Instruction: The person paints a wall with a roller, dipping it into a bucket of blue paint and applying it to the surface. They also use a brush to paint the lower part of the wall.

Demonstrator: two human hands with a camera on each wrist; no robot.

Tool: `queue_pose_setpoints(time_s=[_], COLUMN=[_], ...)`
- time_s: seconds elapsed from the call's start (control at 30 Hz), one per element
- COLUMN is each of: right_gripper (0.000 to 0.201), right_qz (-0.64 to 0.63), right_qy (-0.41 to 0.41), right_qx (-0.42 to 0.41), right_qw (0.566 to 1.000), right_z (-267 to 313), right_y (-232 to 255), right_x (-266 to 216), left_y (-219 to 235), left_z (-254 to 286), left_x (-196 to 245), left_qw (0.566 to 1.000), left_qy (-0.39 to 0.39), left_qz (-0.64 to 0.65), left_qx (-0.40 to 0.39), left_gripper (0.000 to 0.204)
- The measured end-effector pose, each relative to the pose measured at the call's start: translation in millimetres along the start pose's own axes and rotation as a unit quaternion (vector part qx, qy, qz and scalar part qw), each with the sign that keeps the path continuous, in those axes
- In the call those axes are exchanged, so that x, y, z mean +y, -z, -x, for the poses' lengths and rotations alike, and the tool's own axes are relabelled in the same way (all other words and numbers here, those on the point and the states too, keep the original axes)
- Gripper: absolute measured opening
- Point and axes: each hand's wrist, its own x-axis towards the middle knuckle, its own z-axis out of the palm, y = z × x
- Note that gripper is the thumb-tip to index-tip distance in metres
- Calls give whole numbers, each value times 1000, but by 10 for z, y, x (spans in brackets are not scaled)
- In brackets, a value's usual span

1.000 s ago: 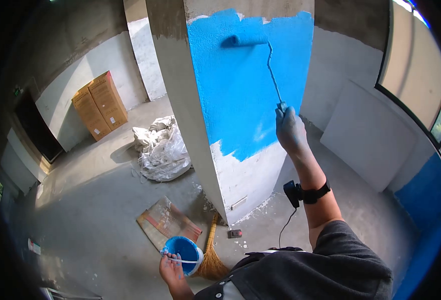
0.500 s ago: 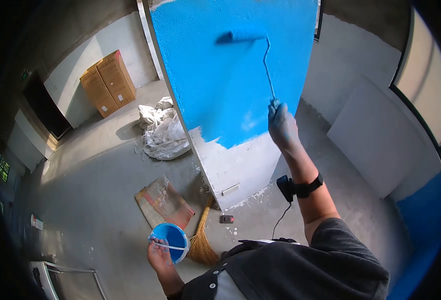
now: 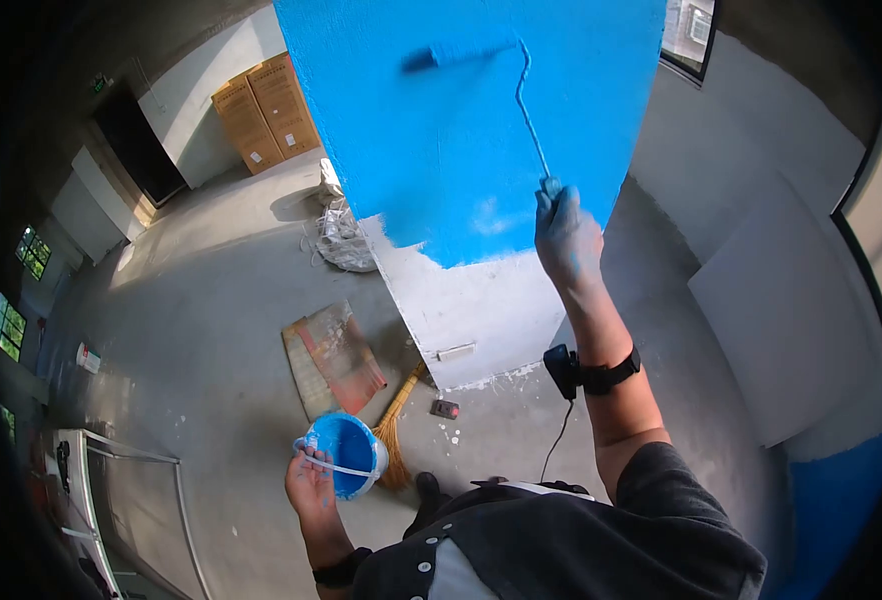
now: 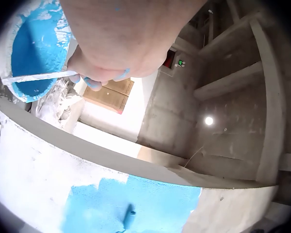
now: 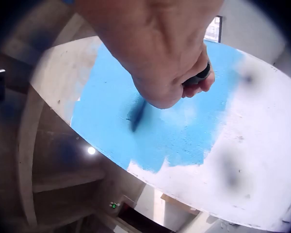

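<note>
The right hand (image 3: pixel 568 238) grips the long-handled blue paint roller (image 3: pixel 466 53) on the blue-painted column (image 3: pixel 441 170); the left hand's (image 3: pixel 311 485) fingers curl round the handle of the blue-filled paint bucket (image 3: pixel 349 468), which could tip and spill.

Looks like an unfinished building site: bare concrete floor (image 3: pixel 211 300), half-painted blue pillar (image 3: pixel 461 130), stacked cardboard boxes (image 3: pixel 266 110), rubble sacks (image 3: pixel 346 235).

I see a bare concrete floor (image 3: pixel 201 330) with grey plastered walls (image 3: pixel 761 200). Far left stand two cardboard boxes (image 3: pixel 266 110) beside a dark doorway (image 3: pixel 141 150). Sunlight falls across the floor; a window (image 3: pixel 689 30) sits far right.
</note>
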Motion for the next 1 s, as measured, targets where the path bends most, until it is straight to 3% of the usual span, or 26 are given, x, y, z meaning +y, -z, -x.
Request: queue_pose_setpoints(time_s=[0.07,0.17,0.27,0.33,0.4,0.47,0.57,0.6,0.77,0.8,0.83,0.87,0.97,1.0], right_gripper=[29,29,28,29,29,28,27,27,33,37,39,39,41,42], right_qz=[-4,2,-20,21,46,17,-11,-48,-95,-166,-273,-417,-476,-450], right_qy=[19,25,-11,-70,-141,-139,-139,-129,-79,-74,-127,-213,-287,-297], right_qx=[19,14,-38,-130,-213,-216,-215,-154,-67,-66,-148,-232,-318,-321], right_qw=[1000,1000,999,989,966,966,967,978,990,981,942,853,768,779], right_z=[-260,-194,482,1061,1582,2023,2011,1940,831,691,571,593,1002,1262], right_y=[-5,-181,-510,-623,-699,-807,-582,-588,-180,-172,-251,-254,-542,-700], right_x=[-61,-16,370,601,752,921,800,784,-76,-186,-241,-286,-252,-152], left_y=[-54,52,81,107,104,136,161,167,321,347,369,392,418,486], left_z=[171,283,337,399,376,287,221,199,77,66,50,52,34,25], left_x=[-26,-82,-93,-93,-50,-22,47,70,228,256,283,298,338,341], left_qw=[1000,999,998,995,996,995,998,998,998,998,998,998,998,998], left_qy=[-12,-4,10,21,31,45,32,36,55,58,62,68,65,64], left_qz=[-17,-16,-26,-36,-48,-46,-25,-25,-15,-6,5,4,3,10], left_qx=[23,38,64,91,69,71,40,43,17,16,2,5,22,15], left_gripper=[17,17,21,23,25,24,21,21,18,17,16,16,16,17])
